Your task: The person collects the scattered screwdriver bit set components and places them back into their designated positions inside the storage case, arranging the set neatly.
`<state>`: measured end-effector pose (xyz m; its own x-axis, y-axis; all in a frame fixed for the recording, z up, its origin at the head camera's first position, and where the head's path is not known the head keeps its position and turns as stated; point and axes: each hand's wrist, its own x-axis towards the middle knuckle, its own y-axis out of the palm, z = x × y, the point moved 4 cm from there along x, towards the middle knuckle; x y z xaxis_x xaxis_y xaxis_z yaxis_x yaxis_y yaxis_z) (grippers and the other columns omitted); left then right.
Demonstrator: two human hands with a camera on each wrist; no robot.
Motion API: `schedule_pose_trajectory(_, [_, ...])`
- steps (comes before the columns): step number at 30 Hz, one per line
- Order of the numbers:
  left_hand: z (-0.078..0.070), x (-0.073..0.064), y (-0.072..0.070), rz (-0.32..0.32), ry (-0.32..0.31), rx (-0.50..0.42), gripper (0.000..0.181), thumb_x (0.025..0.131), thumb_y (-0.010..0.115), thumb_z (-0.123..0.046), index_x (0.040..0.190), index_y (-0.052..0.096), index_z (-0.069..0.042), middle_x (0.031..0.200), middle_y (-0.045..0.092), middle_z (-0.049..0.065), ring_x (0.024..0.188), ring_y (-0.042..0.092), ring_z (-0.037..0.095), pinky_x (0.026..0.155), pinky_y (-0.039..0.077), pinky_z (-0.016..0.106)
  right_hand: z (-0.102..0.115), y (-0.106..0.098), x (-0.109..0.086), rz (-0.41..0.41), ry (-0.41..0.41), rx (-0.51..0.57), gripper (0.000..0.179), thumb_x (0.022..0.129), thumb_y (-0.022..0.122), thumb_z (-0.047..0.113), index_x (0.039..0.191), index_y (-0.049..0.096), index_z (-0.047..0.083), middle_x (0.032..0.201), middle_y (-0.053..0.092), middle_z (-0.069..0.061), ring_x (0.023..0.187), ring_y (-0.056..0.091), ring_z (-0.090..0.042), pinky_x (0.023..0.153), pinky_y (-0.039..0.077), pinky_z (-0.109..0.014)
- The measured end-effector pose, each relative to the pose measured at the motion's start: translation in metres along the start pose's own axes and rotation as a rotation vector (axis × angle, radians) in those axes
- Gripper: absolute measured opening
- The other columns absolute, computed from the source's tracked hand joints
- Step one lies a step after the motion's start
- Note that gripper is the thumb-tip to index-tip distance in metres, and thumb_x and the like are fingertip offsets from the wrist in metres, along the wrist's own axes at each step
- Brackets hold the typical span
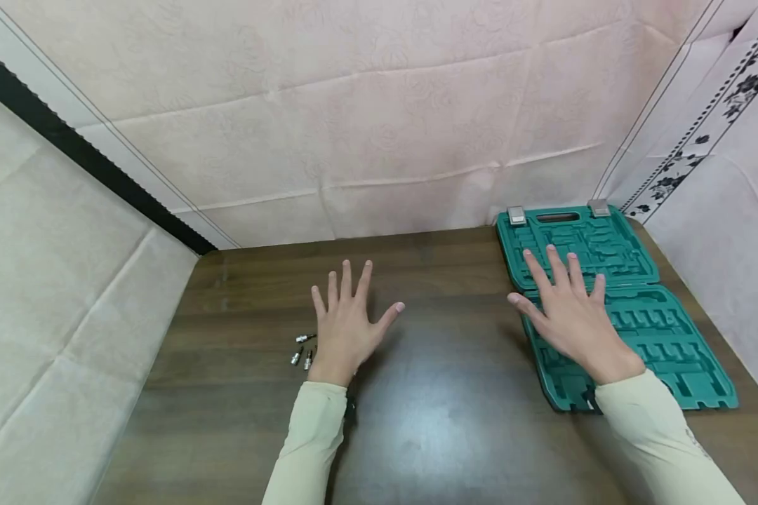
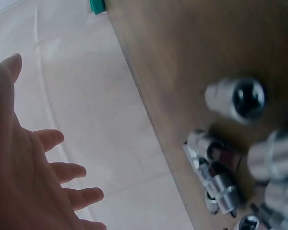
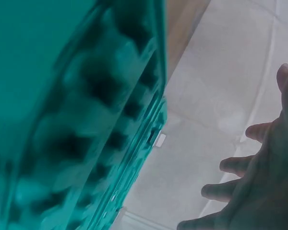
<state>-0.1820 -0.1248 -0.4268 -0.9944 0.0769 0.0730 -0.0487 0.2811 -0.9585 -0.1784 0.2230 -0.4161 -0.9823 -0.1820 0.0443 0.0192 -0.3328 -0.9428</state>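
My left hand (image 1: 345, 330) is held over the table with straight, spread fingers and nothing in it. Just beside and partly behind it lie several small metal sockets and bits (image 1: 303, 351). In the left wrist view these show larger: a shiny socket (image 2: 235, 99) stands apart from a cluster of bits (image 2: 216, 175). My right hand (image 1: 571, 315), fingers also spread and holding nothing, is over an opened green plastic tool case (image 1: 669, 330). The case's moulded slots (image 3: 105, 139) fill much of the right wrist view. Part of the case is hidden under the right hand and sleeve.
A dark brown wooden table (image 1: 442, 393) carries everything. Pale patterned cloth (image 1: 379, 140) hangs behind it and along both sides. The case's lid lies folded back near the rear right edge, with two grey latches (image 1: 516, 215) on its far side.
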Motion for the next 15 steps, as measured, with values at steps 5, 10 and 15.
schedule_pose_trajectory(5, [-0.008,-0.006,0.004,0.021,0.008,0.013,0.100,0.093,0.032,-0.090,0.171,0.005,-0.033,0.178,0.002,0.013,0.163,0.003,0.039,0.126,-0.005,0.065,-0.012,0.005,-0.008,0.053,0.018,0.003,0.090,0.107,0.041,0.067,0.171,0.001,0.019,0.174,-0.003,-0.028,0.155,-0.003,-0.060,0.109,0.004,-0.089])
schedule_pose_trajectory(10, [-0.021,-0.010,0.006,0.020,0.031,-0.011,0.101,0.094,0.037,-0.088,0.171,0.008,-0.030,0.177,0.003,0.012,0.163,0.008,0.038,0.128,0.005,0.064,-0.024,0.007,-0.014,0.122,0.059,0.010,0.097,0.105,0.042,0.071,0.170,-0.004,0.016,0.172,-0.004,-0.031,0.153,-0.002,-0.063,0.107,0.006,-0.089])
schedule_pose_trajectory(15, [-0.032,-0.015,0.010,0.009,0.040,-0.057,0.100,0.095,0.042,-0.085,0.171,0.016,-0.025,0.176,0.017,0.015,0.161,0.020,0.038,0.127,0.019,0.061,-0.034,0.009,-0.018,0.181,0.079,0.024,0.098,0.105,0.043,0.069,0.170,-0.001,0.011,0.170,-0.002,-0.035,0.151,-0.001,-0.066,0.106,0.008,-0.089])
